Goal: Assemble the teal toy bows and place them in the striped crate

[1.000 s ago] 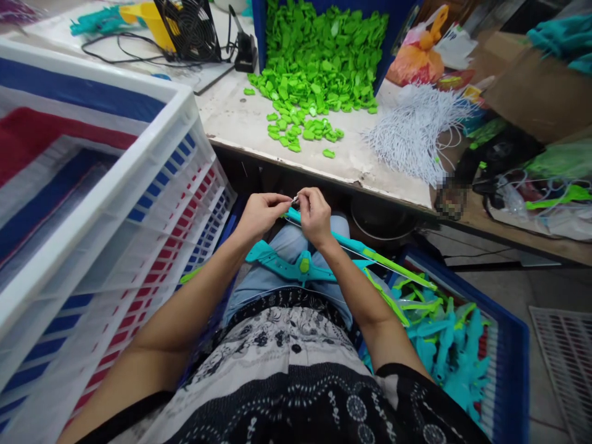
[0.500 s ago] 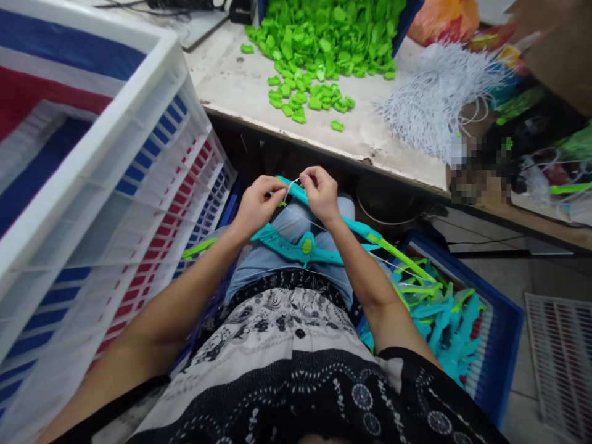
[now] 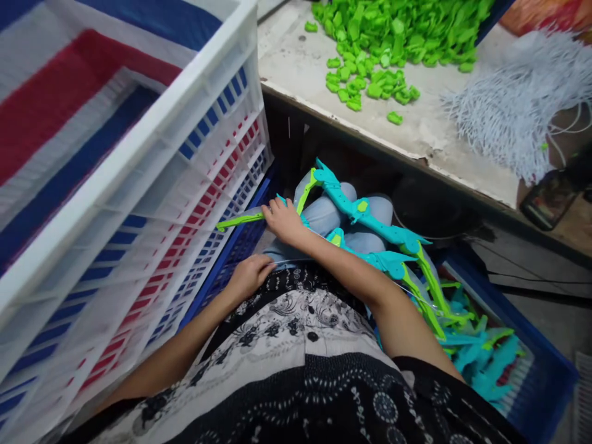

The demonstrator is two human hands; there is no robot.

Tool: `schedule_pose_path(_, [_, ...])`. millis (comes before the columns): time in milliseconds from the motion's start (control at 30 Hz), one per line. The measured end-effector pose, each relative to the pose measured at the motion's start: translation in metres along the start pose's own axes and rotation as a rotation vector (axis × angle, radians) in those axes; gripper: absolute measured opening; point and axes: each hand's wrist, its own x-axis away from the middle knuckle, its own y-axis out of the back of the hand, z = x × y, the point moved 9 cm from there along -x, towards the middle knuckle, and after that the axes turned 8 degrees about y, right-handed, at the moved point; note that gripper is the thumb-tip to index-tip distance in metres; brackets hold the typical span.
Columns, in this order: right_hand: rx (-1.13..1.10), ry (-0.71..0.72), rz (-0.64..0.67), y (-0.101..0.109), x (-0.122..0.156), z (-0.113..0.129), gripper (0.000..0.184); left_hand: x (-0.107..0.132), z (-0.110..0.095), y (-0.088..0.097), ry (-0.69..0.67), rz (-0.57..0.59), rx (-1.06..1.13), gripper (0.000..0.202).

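Two turquoise and lime green toy bows lie across my lap. The far toy bow (image 3: 377, 225) rests over the knees. Nearer to my waist, the second toy bow (image 3: 370, 259) is partly covered by my right forearm. My right hand (image 3: 284, 221) reaches over to the left and is closed around this nearer bow near its lime green limb (image 3: 243, 219). Closer to my body, my left hand (image 3: 250, 275) pinches the thin white bowstring (image 3: 287, 262) between thumb and fingers. Part of the string is hidden under my right forearm.
A white plastic crate (image 3: 203, 117) with a striped lining stands at my left. Green plastic pieces (image 3: 393, 37) and a bundle of white strings (image 3: 518, 105) lie on the table (image 3: 296, 68) ahead. A blue crate (image 3: 546, 376) at my right holds more turquoise and green parts.
Both hands have left the string knot on the turquoise limb. My right hand has moved left onto the green limb, my left hand down to the bowstring. Two bows now show, and the view has shifted left.
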Motion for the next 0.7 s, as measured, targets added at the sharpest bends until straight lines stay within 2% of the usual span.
schedule_pose_path(67, [0.053, -0.026, 0.080, -0.002, -0.008, 0.000, 0.033, -0.005, -0.013, 0.003, -0.024, 0.007, 0.121, 0.024])
schedule_pose_path(100, [0.063, -0.024, 0.107, 0.000, -0.011, 0.001, 0.033, -0.008, -0.016, 0.010, 0.004, -0.028, 0.241, 0.023])
schedule_pose_path(167, [0.059, -0.022, 0.145, 0.006, -0.013, 0.002, 0.030, -0.012, -0.017, 0.022, 0.116, -0.092, 0.628, 0.025])
schedule_pose_path(200, [0.033, -0.027, 0.166, 0.010, -0.013, 0.001, 0.028, -0.013, -0.018, 0.023, 0.183, -0.088, 0.861, 0.029])
schedule_pose_path(267, [-0.080, -0.055, 0.184, 0.019, -0.009, -0.006, 0.031, -0.014, -0.029, 0.016, 0.284, 0.008, 1.265, 0.038])
schedule_pose_path(333, [-0.264, -0.081, 0.157, 0.030, -0.001, -0.015, 0.043, -0.014, -0.047, 0.011, 0.312, 0.121, 1.472, 0.041])
schedule_pose_path(400, [-0.483, -0.105, 0.092, 0.040, 0.011, -0.025, 0.047, -0.012, -0.057, 0.014, 0.290, 0.133, 1.539, 0.040])
schedule_pose_path(533, [-0.975, -0.116, -0.004, 0.038, 0.037, -0.037, 0.027, -0.014, -0.053, 0.029, 0.235, 0.060, 1.473, 0.023])
schedule_pose_path(600, [-1.166, -0.146, -0.030, 0.031, 0.048, -0.042, 0.025, -0.019, -0.047, 0.046, 0.208, -0.014, 1.409, 0.036])
schedule_pose_path(700, [-1.284, -0.210, -0.046, 0.021, 0.058, -0.051, 0.028, -0.030, -0.048, 0.078, 0.145, -0.075, 1.312, 0.051])
